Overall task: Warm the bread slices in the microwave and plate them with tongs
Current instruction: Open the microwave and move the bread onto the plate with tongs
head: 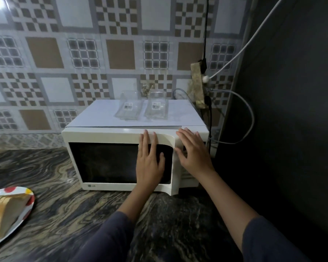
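Both grips open: left hand (pixel 150 163) flat on microwave (pixel 106 163) door, right hand (pixel 194 154) flat on panel (pixel 189 181). Risk: hard push jolts microwave, glass tubs (pixel 156 108) on top poss. slide off.

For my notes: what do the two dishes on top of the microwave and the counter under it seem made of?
Left dish and right dish: clear and glossy, glass or rigid plastic; see-through, barcode stickers on. Counter: polished stone, perhaps granite or marble, or a laminate copy; swirling dark and tan veins with a sheen.
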The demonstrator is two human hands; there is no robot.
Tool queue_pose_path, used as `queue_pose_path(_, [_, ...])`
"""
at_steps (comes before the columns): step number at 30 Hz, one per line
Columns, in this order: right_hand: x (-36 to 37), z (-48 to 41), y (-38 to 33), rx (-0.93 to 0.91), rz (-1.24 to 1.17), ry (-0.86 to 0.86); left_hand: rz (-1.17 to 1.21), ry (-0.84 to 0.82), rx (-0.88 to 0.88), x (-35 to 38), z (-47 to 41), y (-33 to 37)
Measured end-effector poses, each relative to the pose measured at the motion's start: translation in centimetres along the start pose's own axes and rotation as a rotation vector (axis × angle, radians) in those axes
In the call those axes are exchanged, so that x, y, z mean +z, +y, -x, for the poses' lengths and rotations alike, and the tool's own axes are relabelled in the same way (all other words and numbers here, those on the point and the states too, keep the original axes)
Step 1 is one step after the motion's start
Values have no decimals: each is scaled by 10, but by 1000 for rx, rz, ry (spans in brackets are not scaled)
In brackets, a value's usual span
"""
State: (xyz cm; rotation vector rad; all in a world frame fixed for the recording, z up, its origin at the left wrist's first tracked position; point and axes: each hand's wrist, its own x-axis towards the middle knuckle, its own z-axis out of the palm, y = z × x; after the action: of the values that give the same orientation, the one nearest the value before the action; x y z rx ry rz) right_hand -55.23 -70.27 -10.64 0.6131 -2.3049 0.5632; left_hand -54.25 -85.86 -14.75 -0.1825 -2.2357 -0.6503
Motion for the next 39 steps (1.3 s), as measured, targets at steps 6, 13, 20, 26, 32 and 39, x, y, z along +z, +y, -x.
queue_pose_path(6, [-7, -10, 15, -83, 34, -40, 231, -53, -185, 20, 52, 21])
queue_pose_path(13, [-7, -13, 32, 12, 215, -162, 495, -221, -277, 41, 62, 39])
queue_pose_path(20, [2, -13, 36, 7, 207, -73, 457, -154, -282, 56, 65, 42])
queue_pose_path(26, [9, -15, 39, 15, 199, -1, 382, -194, -292, 67, 62, 33])
queue_pose_path(32, [12, -17, 38, 18, 224, 57, 339, -216, -246, 73, 58, 27])
queue_pose_path(39, [12, -18, 35, 43, 232, 39, 314, -218, -238, 71, 56, 32])
